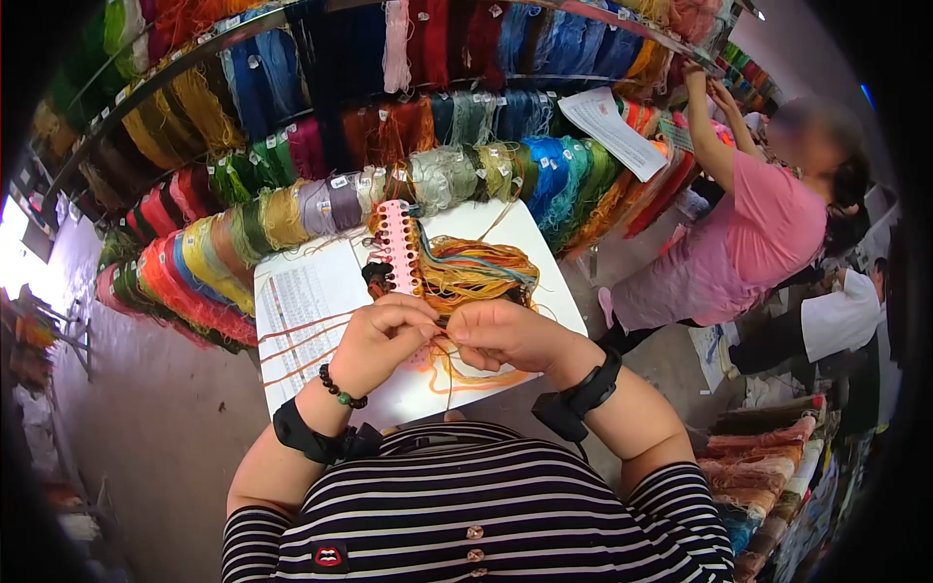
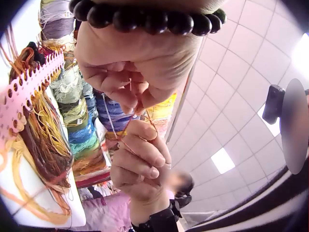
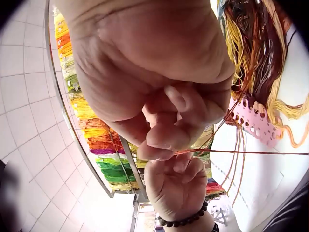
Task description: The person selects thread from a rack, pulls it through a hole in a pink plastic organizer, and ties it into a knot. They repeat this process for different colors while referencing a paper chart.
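My left hand (image 1: 384, 340) and right hand (image 1: 510, 335) meet over the front of the white board, fingertips close together. Both pinch a thin reddish-brown thread (image 3: 251, 152), which crosses taut between the fingers in the right wrist view. Just beyond the hands lies a pink punched thread card (image 1: 397, 243) with two rows of holes, several of them strung with floss. A thick bundle of gold, brown and teal floss (image 1: 486, 267) spreads right from the card. Peach strands (image 1: 442, 379) loop below the right hand.
The white board (image 1: 559, 291) carries a printed chart sheet (image 1: 306, 287) at left, with brown threads (image 1: 292, 345) laid across it. Racks of coloured skeins (image 1: 282, 219) rise behind. Another paper (image 1: 612, 131) hangs on the skeins. A person in pink (image 1: 739, 233) reaches up at right.
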Demonstrator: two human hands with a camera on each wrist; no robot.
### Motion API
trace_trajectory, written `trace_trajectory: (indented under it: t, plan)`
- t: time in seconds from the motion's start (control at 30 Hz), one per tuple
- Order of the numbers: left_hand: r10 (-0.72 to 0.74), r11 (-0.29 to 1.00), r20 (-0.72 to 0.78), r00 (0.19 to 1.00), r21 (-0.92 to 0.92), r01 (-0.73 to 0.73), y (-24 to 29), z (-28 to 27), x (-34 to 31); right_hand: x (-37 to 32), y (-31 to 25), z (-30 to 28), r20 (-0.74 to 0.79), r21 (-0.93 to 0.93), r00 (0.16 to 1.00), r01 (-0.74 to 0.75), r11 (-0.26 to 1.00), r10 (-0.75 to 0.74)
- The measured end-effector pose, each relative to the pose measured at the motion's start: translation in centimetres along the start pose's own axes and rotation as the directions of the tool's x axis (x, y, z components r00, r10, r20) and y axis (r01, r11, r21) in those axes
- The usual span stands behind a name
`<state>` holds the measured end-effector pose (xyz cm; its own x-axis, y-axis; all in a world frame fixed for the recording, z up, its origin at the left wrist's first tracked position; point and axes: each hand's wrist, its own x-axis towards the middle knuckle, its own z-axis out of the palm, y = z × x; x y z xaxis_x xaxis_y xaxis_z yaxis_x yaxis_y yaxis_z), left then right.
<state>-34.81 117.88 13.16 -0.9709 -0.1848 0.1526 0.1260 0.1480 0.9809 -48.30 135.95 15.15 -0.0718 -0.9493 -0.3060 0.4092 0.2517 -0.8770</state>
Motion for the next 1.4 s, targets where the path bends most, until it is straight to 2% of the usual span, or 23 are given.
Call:
trace_trajectory:
  t: [0.1,0.17,0.2,0.27,0.3,0.4,0.47,0.57,0.6,0.67,0.77,0.8,0.83,0.9,0.93,0.97,1.0,1.03,1.07,1.13,1.23,1.33,1.4]
  plan:
    - [-0.280,0.915,0.090,0.956,-0.277,0.294,0.5,0.2,0.0,0.1,0.6,-0.7,0.023,0.006,0.999,-0.033,0.999,0.032]
    - [-0.295,0.890,0.128,0.947,-0.323,0.321,0.2,0.2,-0.2,0.0,0.8,-1.2,0.015,-0.002,0.999,-0.035,0.999,0.035]
    - [-0.302,0.877,0.147,0.942,-0.345,0.335,0.0,0.2,-0.2,0.2,1.0,-1.2,-0.038,-0.048,0.999,0.031,0.998,-0.033]
    - [-0.081,0.997,0.033,0.996,-0.014,0.081,-1.3,0.1,0.1,0.7,1.3,-1.1,-0.137,-0.148,0.975,0.155,0.977,-0.175]
    - [0.045,0.986,0.007,0.999,0.163,-0.046,-1.5,0.1,0.3,0.8,1.3,-1.0,-0.148,-0.087,0.974,0.158,0.984,-0.170]
    - [0.081,0.973,0.044,0.996,0.214,-0.089,-0.9,0.3,0.2,0.6,0.8,-0.5,-0.158,0.101,0.979,0.148,0.984,-0.131]
    - [0.013,0.990,0.034,0.999,0.143,-0.018,-1.4,0.4,0.3,0.4,0.5,0.0,-0.132,0.228,0.988,0.108,0.968,-0.079]
    - [-0.190,0.975,0.054,0.980,-0.110,0.195,0.0,0.2,0.2,0.4,1.4,-1.5,0.121,0.201,0.992,0.007,0.980,-0.032]
    - [-0.268,0.936,0.078,0.960,-0.215,0.279,0.5,0.1,0.2,0.1,1.7,-2.0,0.100,0.043,0.995,-0.023,0.999,0.019]
    - [-0.305,0.912,0.043,0.951,-0.273,0.305,0.3,-0.9,0.0,-1.0,1.9,-3.1,0.035,-0.272,0.994,-0.094,0.958,0.107]
    - [-0.301,0.937,-0.049,0.952,-0.201,0.286,-0.1,-2.9,-0.5,-3.9,2.6,-7.0,-0.160,-0.572,0.965,-0.263,0.777,0.209]
    - [-0.287,0.950,-0.086,0.954,-0.149,0.273,-0.2,-3.5,-0.7,-5.0,2.8,-8.5,-0.307,-0.648,0.900,-0.436,0.625,0.311]
    - [-0.271,0.948,-0.080,0.959,-0.197,0.252,-0.5,-3.9,-0.9,-5.7,2.6,-9.3,-0.457,-0.679,0.806,-0.589,0.438,0.376]
    - [-0.192,0.981,-0.092,0.977,0.002,0.193,-0.5,-3.7,-1.2,-6.5,2.6,-9.0,-0.601,-0.794,0.774,-0.607,-0.035,0.200]
    - [-0.153,0.981,-0.090,0.984,0.104,0.162,-0.5,-3.5,-1.3,-6.8,2.3,-8.4,-0.633,-0.758,0.769,-0.592,-0.275,0.089]
    - [-0.154,0.963,-0.054,0.987,0.214,0.162,-0.5,-3.5,-1.2,-6.5,2.1,-7.7,-0.535,-0.829,0.841,-0.541,-0.140,-0.078]
    - [-0.039,0.955,-0.012,0.999,0.295,0.041,-0.8,-3.1,-1.1,-5.4,1.4,-6.1,-0.439,-0.889,0.861,-0.458,-0.015,-0.257]
    - [0.073,0.926,0.040,0.996,0.368,-0.083,-1.4,-2.6,-1.0,-3.6,0.8,-5.0,-0.189,-0.982,0.896,-0.172,0.079,-0.401]
    - [0.182,0.879,0.100,0.978,0.430,-0.207,-1.6,-2.1,-0.9,-1.6,0.3,-3.8,0.049,-0.983,0.831,0.139,0.121,-0.554]
    - [0.114,0.888,0.083,0.990,0.439,-0.139,-1.1,-1.1,-1.1,1.9,1.3,-0.4,0.020,-0.743,0.808,0.406,0.532,-0.589]
    - [0.080,0.886,0.014,0.997,0.457,-0.078,-1.8,-1.0,-1.5,5.5,4.8,0.1,-0.066,-0.302,0.962,0.232,0.924,-0.263]
    - [-0.020,0.909,-0.095,0.995,0.412,0.058,-2.6,-1.5,-2.0,6.7,6.3,-0.8,0.011,-0.061,0.998,-0.067,0.996,0.068]
    - [-0.083,0.912,-0.140,0.987,0.388,0.132,-3.8,-1.8,-2.6,7.2,6.9,-1.2,-0.024,-0.288,0.999,-0.027,0.957,0.021]
